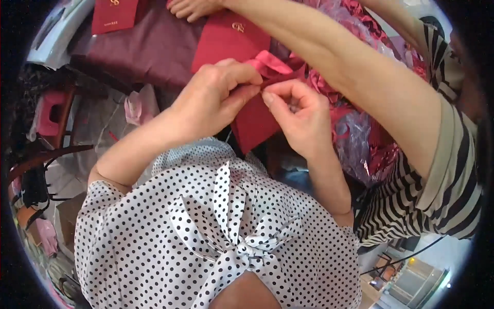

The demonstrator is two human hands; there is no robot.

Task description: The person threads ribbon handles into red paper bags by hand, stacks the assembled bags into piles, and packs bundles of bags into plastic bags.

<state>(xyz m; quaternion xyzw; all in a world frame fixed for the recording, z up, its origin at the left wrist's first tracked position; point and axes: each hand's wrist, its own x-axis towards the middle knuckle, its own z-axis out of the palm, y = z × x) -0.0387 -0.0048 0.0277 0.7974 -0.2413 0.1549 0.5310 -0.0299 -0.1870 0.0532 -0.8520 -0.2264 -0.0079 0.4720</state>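
In front of my chest, my left hand [216,95] and my right hand [303,116] are closed, with their fingertips nearly meeting. Both pinch a red ribbon, whose bright loop [271,64] stands up just beyond them. Fingers hide the exact spot where it is gripped. Below and between the hands hangs a dark red paper bag [253,123], partly covered by them. Another red bag or folder with a gold mark [237,38] lies flat beyond my left hand.
A co-worker's arm [339,56] reaches across from the right, its hand [193,7] on the flat red piece. Another red bag [114,15] lies on the maroon-covered table [149,46]. Red ribbons in clear plastic [355,139] are heaped at right. A wooden chair [64,118] stands left.
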